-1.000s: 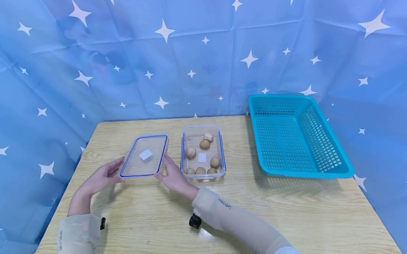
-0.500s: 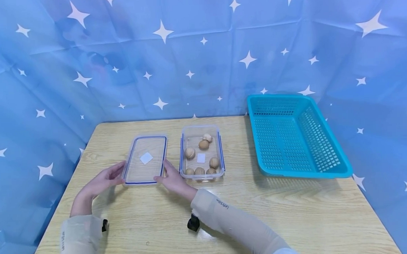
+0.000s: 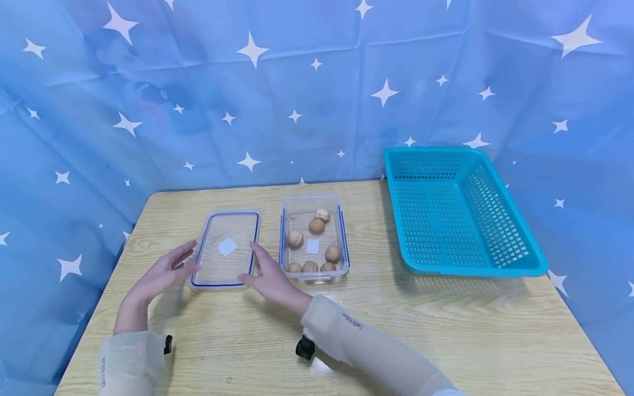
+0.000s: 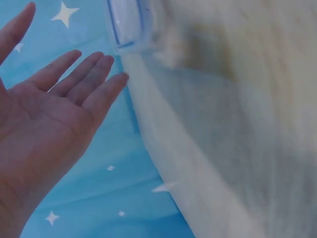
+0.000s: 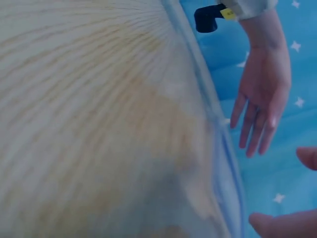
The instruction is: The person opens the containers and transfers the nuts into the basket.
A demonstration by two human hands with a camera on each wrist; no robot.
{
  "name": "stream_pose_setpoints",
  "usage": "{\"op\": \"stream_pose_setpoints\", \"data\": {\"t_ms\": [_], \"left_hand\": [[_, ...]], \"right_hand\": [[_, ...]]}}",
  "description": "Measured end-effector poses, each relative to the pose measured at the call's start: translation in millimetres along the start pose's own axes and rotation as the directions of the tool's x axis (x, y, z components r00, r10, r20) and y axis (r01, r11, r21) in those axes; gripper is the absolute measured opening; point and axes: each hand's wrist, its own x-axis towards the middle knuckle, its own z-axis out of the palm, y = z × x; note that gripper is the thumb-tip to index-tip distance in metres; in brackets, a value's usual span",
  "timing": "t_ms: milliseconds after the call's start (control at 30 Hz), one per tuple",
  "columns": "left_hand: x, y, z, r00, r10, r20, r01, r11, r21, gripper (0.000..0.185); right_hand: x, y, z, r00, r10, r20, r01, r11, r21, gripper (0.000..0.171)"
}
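A clear plastic lid [image 3: 220, 271] with a blue seal and a white label lies flat on the table. Beside its left edge my left hand [image 3: 158, 278] is held with fingers extended, holding nothing. My right hand [image 3: 275, 284] is at the lid's right edge, thumb and fingers spread; whether they touch it I cannot tell. Only two fingertips [image 5: 285, 225] of it show in the right wrist view. Right of the lid stands a clear food container [image 3: 344, 238] with blue-trimmed sides. Several walnuts [image 3: 295, 239] and a white label are visible in it.
A turquoise perforated basket [image 3: 474, 271] stands at the table's right rear. The wooden table [image 3: 239, 358] ends at a blue star-patterned curtain [image 3: 313, 93] behind and on both sides. A small black wrist device [image 3: 305, 347] hangs below the right sleeve.
The lid came down toward me at its near edge and now lies flat. My left fingers have come off its left edge, and the right hand's grip has loosened. The walnuts stayed put.
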Motion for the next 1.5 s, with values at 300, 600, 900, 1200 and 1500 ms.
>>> {"op": "stream_pose_setpoints", "data": {"t_ms": [300, 600, 900, 1200, 1500], "left_hand": [[15.9, 29.5, 12.6, 0.992, 0.107, -0.062, -0.106, 0.994, 0.018, 0.076], [41.9, 52.5, 42.5, 0.972, 0.224, -0.067, -0.225, 0.974, -0.013, 0.071], [62.7, 68.3, 86.1, 0.965, 0.263, -0.008, -0.262, 0.959, -0.111, 0.084], [73.0, 69.8, 123.4, 0.959, 0.275, 0.063, -0.265, 0.956, -0.128, 0.109], [74.8, 67.4, 134.6, 0.961, 0.262, 0.092, -0.254, 0.963, -0.090, 0.118]], "right_hand": [[-3, -21, -30, 0.997, -0.077, 0.019, 0.073, 0.987, 0.143, 0.073], [0, -22, -68, 0.990, -0.124, -0.063, 0.130, 0.986, 0.105, 0.069], [1, -10, -92, 0.987, -0.075, -0.144, 0.083, 0.995, 0.050, 0.066], [4, 10, -105, 0.979, -0.023, -0.205, 0.031, 0.999, 0.034, 0.068], [8, 23, -110, 0.985, 0.016, -0.174, -0.021, 0.999, -0.030, 0.069]]}}
